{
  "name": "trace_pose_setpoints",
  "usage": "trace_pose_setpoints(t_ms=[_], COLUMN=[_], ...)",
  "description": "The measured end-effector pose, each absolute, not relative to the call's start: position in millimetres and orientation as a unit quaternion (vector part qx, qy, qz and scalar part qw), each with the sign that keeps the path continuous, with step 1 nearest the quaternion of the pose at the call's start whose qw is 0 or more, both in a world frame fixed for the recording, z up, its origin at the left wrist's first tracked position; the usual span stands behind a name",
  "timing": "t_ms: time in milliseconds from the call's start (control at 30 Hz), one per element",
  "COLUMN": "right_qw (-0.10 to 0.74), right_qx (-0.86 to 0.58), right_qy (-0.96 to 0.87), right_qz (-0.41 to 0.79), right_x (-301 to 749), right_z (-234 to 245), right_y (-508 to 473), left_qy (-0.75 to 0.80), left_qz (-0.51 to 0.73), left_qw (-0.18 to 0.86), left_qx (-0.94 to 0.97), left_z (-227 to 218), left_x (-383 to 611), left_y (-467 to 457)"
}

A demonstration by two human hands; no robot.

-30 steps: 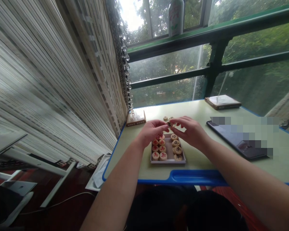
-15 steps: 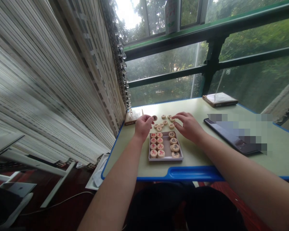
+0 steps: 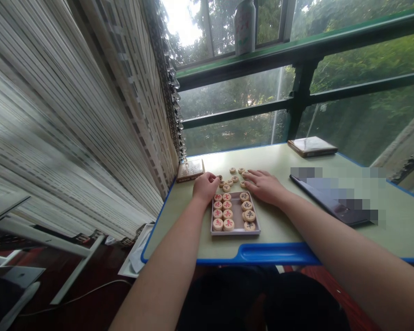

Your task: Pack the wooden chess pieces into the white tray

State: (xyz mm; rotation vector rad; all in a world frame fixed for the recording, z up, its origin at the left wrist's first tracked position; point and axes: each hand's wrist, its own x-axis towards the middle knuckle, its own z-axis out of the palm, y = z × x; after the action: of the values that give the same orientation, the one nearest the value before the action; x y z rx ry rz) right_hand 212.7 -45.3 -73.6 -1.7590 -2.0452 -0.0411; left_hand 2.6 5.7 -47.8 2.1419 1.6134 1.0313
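My left hand [image 3: 206, 187] pinches a round wooden Chinese chess piece [image 3: 220, 177] at the far left of the loose pieces. Fingers stretched out, my right hand [image 3: 264, 186] lies low over the table, its fingertips at loose pieces on the right side of the group. Between the hands several loose chess pieces [image 3: 235, 179] with dark characters lie on the table. Nearer to me stands a shallow open box [image 3: 239, 233]. Red-marked pieces [image 3: 228, 214] fill two columns on its left, and dark-marked pieces [image 3: 250, 215] form a column along its right wall.
A wooden case [image 3: 190, 170] sits at the table's left corner, and another flat case [image 3: 312, 146] at the back right. A dark tablet-like device [image 3: 331, 202], partly blurred out, lies right of my right arm. A can [image 3: 244, 27] stands on the window ledge.
My left hand has lowered its piece toward the loose pieces. My right hand's fingers have flattened and spread over the pieces on the right. The camera view has shifted slightly.
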Motion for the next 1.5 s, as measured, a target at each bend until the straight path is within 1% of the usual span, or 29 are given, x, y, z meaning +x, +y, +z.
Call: trace_pose_setpoints(t_ms=[100,267,467,600,700,800,900,1067,1200,1367,1500], right_qw=[0.217,0.249,0.294,0.316,0.299,0.262,0.236,0.245,0.241,0.24,0.258], right_qx=[-0.625,-0.582,-0.524,-0.505,-0.53,-0.544,-0.55,-0.524,-0.535,-0.569,-0.583], right_qy=[-0.75,-0.774,-0.799,-0.801,-0.785,-0.784,-0.791,-0.814,-0.81,-0.787,-0.77], right_qz=[-0.012,-0.007,0.013,0.06,0.118,0.145,0.128,0.047,0.001,-0.005,0.01], right_x=[211.4,208.1,203.5,198.1,194.0,191.9,191.6,195.3,200.0,203.3,203.8], right_z=[-70.2,-65.5,-68.0,-67.3,-62.5,-57.4,-55.0,-53.8,-51.9,-52.1,-55.0], right_y=[-47.1,-49.7,-48.0,-46.5,-48.9,-53.3,-56.3,-56.7,-56.6,-56.7,-55.0], left_qy=[0.564,0.561,0.547,0.538,0.531,0.534,0.535,0.529,0.526,0.526,0.524], left_qz=[0.355,0.373,0.388,0.397,0.396,0.402,0.41,0.422,0.423,0.42,0.423], left_qw=[0.162,0.217,0.243,0.256,0.266,0.273,0.281,0.293,0.299,0.295,0.296], left_qx=[0.728,0.706,0.701,0.698,0.7,0.692,0.683,0.676,0.675,0.678,0.678], left_z=[-49.1,-53.6,-55.1,-52.7,-51.0,-49.4,-48.4,-48.9,-49.6,-49.3,-49.9], left_x=[1.6,-0.6,-0.2,2.3,4.0,4.6,4.1,1.9,1.8,2.3,1.9], left_y=[9.1,17.0,17.7,13.4,10.3,8.1,7.0,7.5,8.5,8.5,9.0])
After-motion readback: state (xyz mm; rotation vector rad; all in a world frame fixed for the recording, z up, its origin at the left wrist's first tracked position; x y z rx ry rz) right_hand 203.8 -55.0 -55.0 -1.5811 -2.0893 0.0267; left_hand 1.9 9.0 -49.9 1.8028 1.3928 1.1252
